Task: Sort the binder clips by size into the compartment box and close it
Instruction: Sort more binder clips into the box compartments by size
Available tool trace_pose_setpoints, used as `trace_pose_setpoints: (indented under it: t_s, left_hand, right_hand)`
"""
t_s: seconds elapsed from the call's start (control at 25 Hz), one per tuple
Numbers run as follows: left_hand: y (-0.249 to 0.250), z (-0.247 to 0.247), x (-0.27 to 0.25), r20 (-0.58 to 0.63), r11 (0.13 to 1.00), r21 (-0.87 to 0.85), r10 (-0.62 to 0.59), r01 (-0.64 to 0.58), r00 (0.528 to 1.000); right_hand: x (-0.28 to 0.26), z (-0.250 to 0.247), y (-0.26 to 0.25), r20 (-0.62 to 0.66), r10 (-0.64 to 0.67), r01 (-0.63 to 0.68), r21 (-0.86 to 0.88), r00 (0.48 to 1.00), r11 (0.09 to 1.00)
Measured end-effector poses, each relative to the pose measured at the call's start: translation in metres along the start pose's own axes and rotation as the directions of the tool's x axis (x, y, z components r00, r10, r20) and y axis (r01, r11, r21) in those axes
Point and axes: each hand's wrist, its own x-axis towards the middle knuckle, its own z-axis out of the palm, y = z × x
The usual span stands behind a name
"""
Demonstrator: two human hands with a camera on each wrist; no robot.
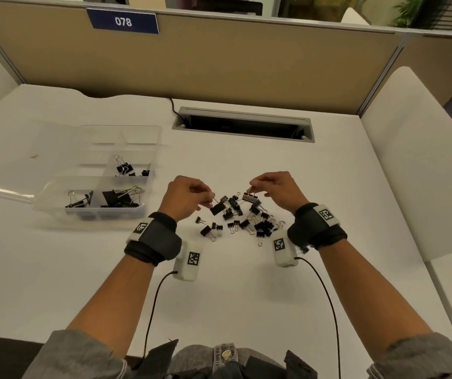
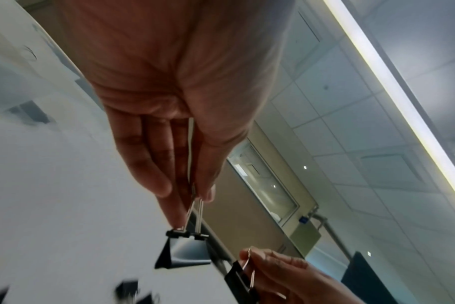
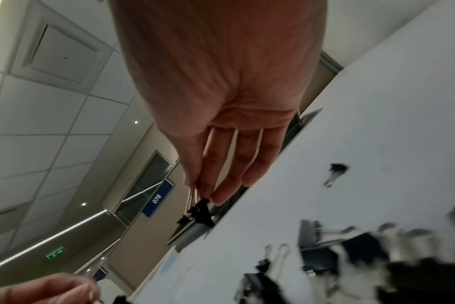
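the left hand (image 1: 185, 196) pinches the silver wire handles of a large black metal binder clip (image 1: 217, 208) between thumb and fingertips, so the clip hangs lifted just above the near-left edge of the loose heap of black binder clips (image 1: 249, 218) on the white table (image 1: 246, 296); the left wrist view shows this same clip (image 2: 185, 252) dangling body-down from the pinched handles, with the other fingers lying straight alongside. the right hand (image 1: 279, 188) likewise pinches the wire handles of a second black binder clip (image 1: 250, 197), held over the far side of the heap — in the right wrist view that clip (image 3: 201, 211) hangs below the thumb and forefinger, and its exact size is hard to read there. the two held clips are near each other but apart. the heap lies between the two wrists, its clips mixed in size and partly overlapping, with a few small ones scattered singly to its near left. to the left of the hands stands the clear plastic compartment box (image 1: 102, 181), its transparent lid (image 1: 9, 160) swung open and lying flat to the left. clips already sit in three compartments: big ones in the near right, medium ones in the near left, a few smaller ones in the middle right — the far compartments look bare. a grey cable slot (image 1: 244, 124) is set into the table beyond the hands.
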Motion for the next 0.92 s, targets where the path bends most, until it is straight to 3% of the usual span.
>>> trace_pose_setpoints:
  t_s: [0.16,0.36,0.52,0.72,0.92]
  left_hand:
    - [-0.001,-0.051,0.01,-0.068,0.999,-0.045,0.014,-0.017,0.998]
    - [-0.012,-0.123,0.029,-0.211,0.989,0.138,0.072,-0.043,0.975]
    - [-0.031,-0.183,0.05,-0.258,0.943,0.333,0.102,-0.011,0.961]
    - [-0.049,-0.223,0.079,-0.234,0.887,0.457,0.051,0.064,0.971]
    - [-0.06,-0.224,0.104,-0.115,0.82,0.568,-0.006,0.071,0.993]
  right_hand:
    - [0.013,0.037,-0.034,0.024,-0.061,0.061,0.018,0.998,0.998]
    - [0.041,0.093,-0.079,-0.01,-0.143,0.144,0.025,0.99,0.989]
    - [0.074,0.144,-0.11,-0.092,-0.208,0.208,-0.016,0.974,0.978]
    - [0.114,0.202,-0.126,-0.204,-0.197,0.174,-0.126,0.959,0.977]
    - [0.134,0.23,-0.13,-0.174,-0.116,0.071,-0.245,0.978,0.967]
